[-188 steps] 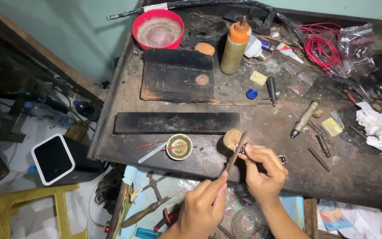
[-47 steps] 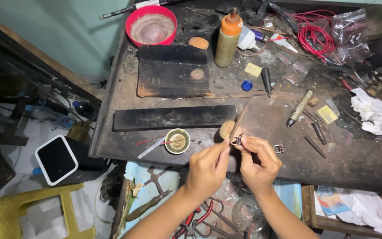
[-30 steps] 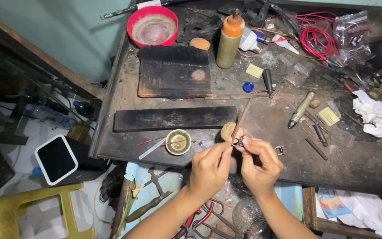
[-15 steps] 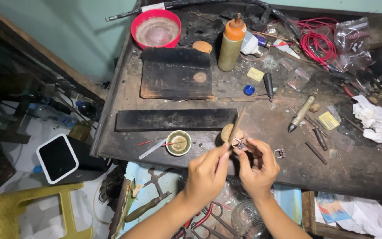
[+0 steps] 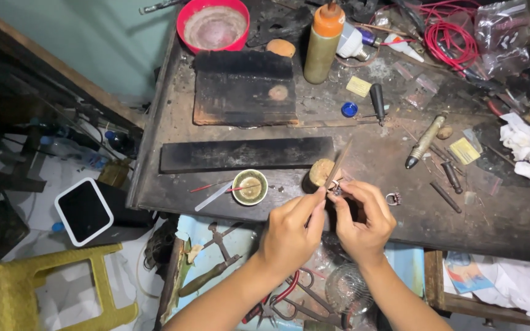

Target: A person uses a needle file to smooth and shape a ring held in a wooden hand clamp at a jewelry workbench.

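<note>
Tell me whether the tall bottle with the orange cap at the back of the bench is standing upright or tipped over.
Upright. The bottle stands on its base on the workbench, orange cap on top, beside the red bowl.

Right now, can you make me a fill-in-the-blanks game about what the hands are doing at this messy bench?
1. The left hand holds a thin ____ like a pencil.
2. The right hand pinches a small metal ____.
3. The bowl at the back of the bench is ____ in colour.
4. The tall bottle has an ____ cap.

Missing words: file; ring; red; orange
</note>
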